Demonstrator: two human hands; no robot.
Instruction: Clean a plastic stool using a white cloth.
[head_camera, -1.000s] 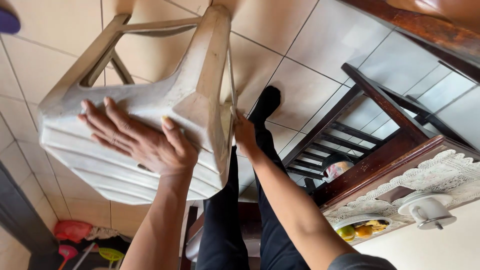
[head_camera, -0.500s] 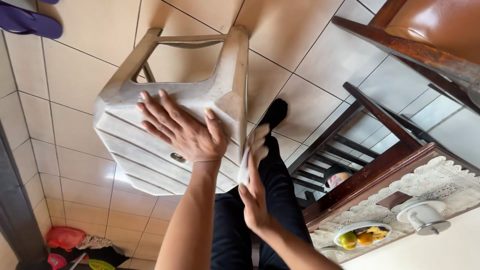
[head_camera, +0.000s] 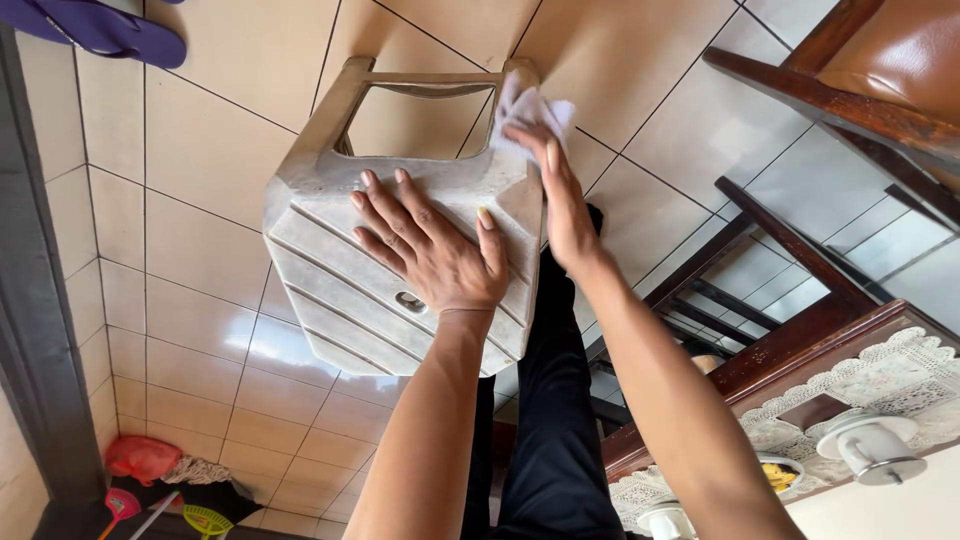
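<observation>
A worn, pale plastic stool (head_camera: 330, 260) lies tipped on the tiled floor, its slatted seat facing me and its legs pointing away. My left hand (head_camera: 430, 250) presses flat on the seat with fingers spread. My right hand (head_camera: 562, 195) reaches along the stool's right side and holds a white cloth (head_camera: 530, 108) against the top of the right leg. My black-trousered leg (head_camera: 555, 400) runs below the stool.
Dark wooden chairs (head_camera: 800, 250) stand at the right. A table with a lace cloth (head_camera: 880, 390), a white cup (head_camera: 870, 450) and a dish is at lower right. A purple sandal (head_camera: 110, 30) lies top left; small brooms and a red bag (head_camera: 150, 470) lie bottom left.
My right hand rose from beside my leg to the stool's right leg and now holds the white cloth there. My left hand stayed flat on the seat; the view shifted.
</observation>
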